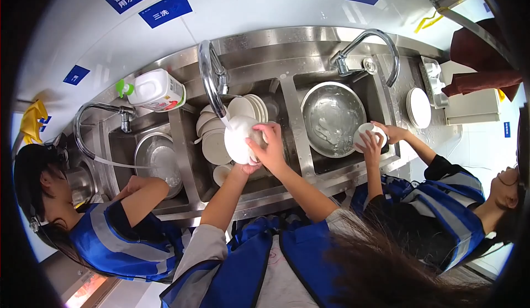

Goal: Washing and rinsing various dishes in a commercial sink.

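Note:
Under the stream from the middle faucet [211,80], a white plate [238,140] is held tilted above the middle sink. My left hand [248,168] grips its lower edge, mostly hidden beneath it. My right hand [268,145] lies against the plate's right side with bent fingers; whether it holds a cloth there I cannot tell. Just behind and left of the plate, stacked white plates [216,146] and white bowls [248,106] rest in the sink. A small bowl [222,174] with a brownish inside sits lower in the same basin.
At the right sink, a co-worker's hands [372,140] hold a white cup over a large metal basin [333,119]. Another co-worker stands left, by a water-filled metal basin [159,163]. A soap bottle [155,90] stands behind; stacked plates [419,108] lie on the right counter.

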Motion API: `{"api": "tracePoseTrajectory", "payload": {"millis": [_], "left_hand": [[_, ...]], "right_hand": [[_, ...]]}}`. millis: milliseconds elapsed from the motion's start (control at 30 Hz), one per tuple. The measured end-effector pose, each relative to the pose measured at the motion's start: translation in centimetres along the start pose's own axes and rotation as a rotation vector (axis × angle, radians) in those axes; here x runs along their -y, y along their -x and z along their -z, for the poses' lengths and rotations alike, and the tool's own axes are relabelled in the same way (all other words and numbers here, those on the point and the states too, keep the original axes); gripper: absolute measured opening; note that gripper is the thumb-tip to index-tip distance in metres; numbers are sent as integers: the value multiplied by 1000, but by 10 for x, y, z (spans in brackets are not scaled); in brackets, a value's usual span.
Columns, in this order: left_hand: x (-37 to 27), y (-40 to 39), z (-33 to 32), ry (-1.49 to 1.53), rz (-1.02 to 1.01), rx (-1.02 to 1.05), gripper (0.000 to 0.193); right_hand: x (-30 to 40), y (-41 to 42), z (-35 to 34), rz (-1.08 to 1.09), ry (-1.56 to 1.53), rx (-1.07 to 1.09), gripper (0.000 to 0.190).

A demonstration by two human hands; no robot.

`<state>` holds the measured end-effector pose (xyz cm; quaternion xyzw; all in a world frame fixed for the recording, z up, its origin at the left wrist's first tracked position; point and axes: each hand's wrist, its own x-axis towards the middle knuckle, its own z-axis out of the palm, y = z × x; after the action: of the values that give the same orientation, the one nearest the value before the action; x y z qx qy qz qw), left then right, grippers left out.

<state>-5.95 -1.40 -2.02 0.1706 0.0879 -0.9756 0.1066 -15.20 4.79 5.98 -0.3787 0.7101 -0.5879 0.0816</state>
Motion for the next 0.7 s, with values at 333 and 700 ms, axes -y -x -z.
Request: {"api": "tracePoseTrajectory", "payload": {"millis": [333,700], "left_hand": [[13,-1,-7,149,181,225,51],[10,-10,-23,-401,-424,-7,38]], "right_hand": [[-21,-37,8,-231,-35,-35,19],[-71,18,-19,-1304,-1527,-94,29]]}}
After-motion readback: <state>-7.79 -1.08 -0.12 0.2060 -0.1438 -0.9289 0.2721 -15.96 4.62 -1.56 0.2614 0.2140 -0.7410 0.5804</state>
